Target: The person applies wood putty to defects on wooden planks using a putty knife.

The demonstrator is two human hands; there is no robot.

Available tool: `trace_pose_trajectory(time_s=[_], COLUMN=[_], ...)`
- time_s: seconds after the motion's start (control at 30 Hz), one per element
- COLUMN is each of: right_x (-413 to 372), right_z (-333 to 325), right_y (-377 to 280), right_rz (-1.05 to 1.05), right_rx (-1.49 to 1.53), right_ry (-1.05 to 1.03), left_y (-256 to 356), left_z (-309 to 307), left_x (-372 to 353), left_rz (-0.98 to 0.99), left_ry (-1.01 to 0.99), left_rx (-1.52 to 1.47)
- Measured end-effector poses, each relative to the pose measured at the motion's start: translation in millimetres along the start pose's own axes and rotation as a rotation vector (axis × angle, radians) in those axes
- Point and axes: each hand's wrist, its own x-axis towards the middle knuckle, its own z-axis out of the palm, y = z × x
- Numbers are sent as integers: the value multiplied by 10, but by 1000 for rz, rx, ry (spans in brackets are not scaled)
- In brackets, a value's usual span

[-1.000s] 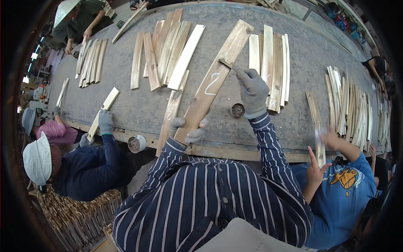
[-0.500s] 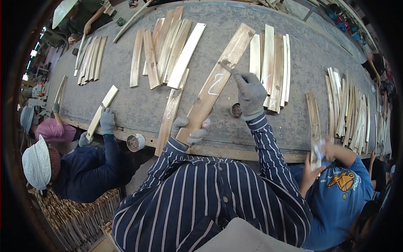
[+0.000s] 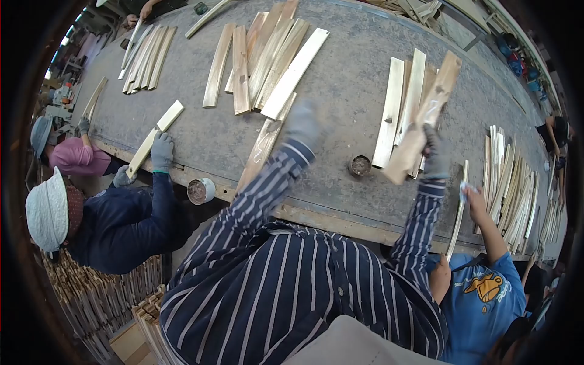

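Observation:
My right hand [image 3: 433,155], in a grey glove, grips a brown wooden slat [image 3: 442,82] with a white chalk mark. The slat slants over a group of paler slats [image 3: 389,115] at the right of the table. My left hand [image 3: 302,125], also gloved, is smeared by motion above the table, so its fingers cannot be made out. Close to it lies another chalk-marked slat [image 3: 258,152], beyond which is a fanned pile of slats [image 3: 267,58]. A small round tin [image 3: 359,165] of dark paste stands between my hands.
Along the left edge of the grey table [image 3: 347,79], a co-worker in a white hat [image 3: 47,213] holds a slat near a paste tin [image 3: 201,191]. A co-worker in a blue shirt [image 3: 486,292] works at the right. More slats [image 3: 511,182] lie beyond.
My right hand has moved right and now holds the chalk-marked slat, which has swung over to the right-hand group. My left hand has let go of it and moved up. The view has shifted.

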Motion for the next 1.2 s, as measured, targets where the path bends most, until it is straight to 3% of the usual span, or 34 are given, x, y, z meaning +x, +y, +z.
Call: trace_pose_trajectory(time_s=[0.03,0.1,0.13,0.2,0.23,0.3,0.33,0.4,0.47,0.53,0.6,0.63,0.7,0.73,0.77,0.83,0.87,0.9,0.93,0.97,1.03,1.07,1.1,1.17,1.2], right_x=[155,679,876,1126,1060,722,544,288,141,-208,-410,-408,-374,-356,-203,195,463,814,920,1021,1454,1426,1384,999,973], right_z=[-151,-731,-862,-1016,-966,-574,-341,9,421,941,1305,1314,1421,1470,1244,750,510,178,-38,-171,-681,-737,-759,-509,-482], right_y=[-27,102,185,331,267,-101,-227,-128,266,319,261,311,335,299,242,202,344,508,413,435,629,540,504,188,261], right_rz=[-31,14,13,-468,-463,-526,-414,-363,-333,-72,56,55,-114,-165,-110,-66,-135,-199,-95,-165,-199,-214,-216,-225,-460], right_rx=[-42,-350,-350,-982,-982,-863,-791,-588,-322,-248,-150,-155,124,214,92,-140,-154,-182,-307,-362,-626,-897,-899,-1065,-993], right_ry=[93,22,29,463,466,541,471,181,-159,-328,-475,-478,-359,-302,-223,-103,-5,-55,-76,45,15,97,88,427,398], left_y=[-111,-629,-815,-1056,-1081,-1087,-1092,-1086,-1012,-839,-559,-478,-306,-232,-401,-659,-854,-1015,-1279,-1515,-1875,-1916,-1954,-1940,-1834], left_z=[-165,-228,-230,-237,-264,-319,-362,-432,-392,-258,-227,-171,-284,-395,-426,-615,-687,-785,-753,-787,-863,-847,-829,-801,-729], left_x=[176,440,536,662,686,678,625,340,-17,-363,-618,-650,-624,-525,-369,69,245,379,597,758,900,861,817,657,484], left_rz=[-61,-160,-153,-21,-17,-66,-66,-122,-117,-102,-118,-104,-71,49,72,-186,-136,-266,-432,-442,-569,-577,-574,-574,-521], left_ry=[177,198,197,138,134,-18,-21,-300,-428,-453,-517,-532,-611,-456,-213,336,578,476,404,411,-3,-2,52,108,251], left_rx=[372,589,587,555,557,282,286,-689,-1248,-1392,-1478,-1384,-1242,-943,-740,30,424,474,404,402,0,-2,-45,-82,101])
